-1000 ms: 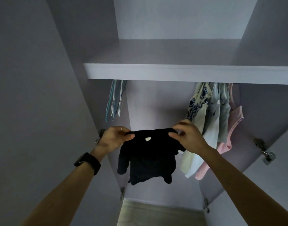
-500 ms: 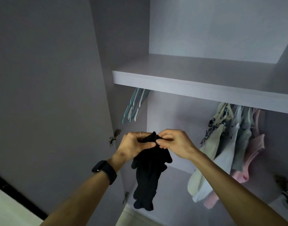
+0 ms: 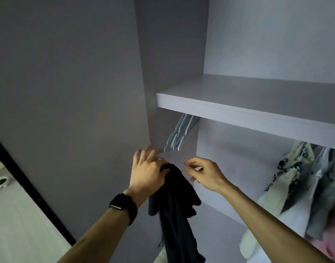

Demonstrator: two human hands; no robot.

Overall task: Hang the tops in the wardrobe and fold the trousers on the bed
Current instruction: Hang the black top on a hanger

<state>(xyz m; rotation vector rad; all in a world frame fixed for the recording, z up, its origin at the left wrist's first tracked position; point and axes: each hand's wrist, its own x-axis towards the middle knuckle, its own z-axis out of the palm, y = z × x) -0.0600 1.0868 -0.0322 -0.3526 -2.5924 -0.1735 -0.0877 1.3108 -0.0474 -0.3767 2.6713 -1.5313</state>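
1. Wristband (image 3: 124,205): black, smart-watch type with a dark face, worn on the left wrist.
2. Ring (image 3: 160,159): thin, pale metal, worn on a finger.
3. Floor (image 3: 20,234): pale and smooth, at lower left.
4. Dark strip (image 3: 30,188): black band running diagonally along the floor's upper edge.
5. Round white object (image 3: 0,182): small with a dark centre, on the floor at the left edge. It is blurred and its kind cannot be told.

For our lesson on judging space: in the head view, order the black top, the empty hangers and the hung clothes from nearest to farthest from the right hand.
1. The black top, just left of the right hand, hanging from the left hand.
2. The empty hangers, up and to its left, below the shelf.
3. The hung clothes, far to its right.
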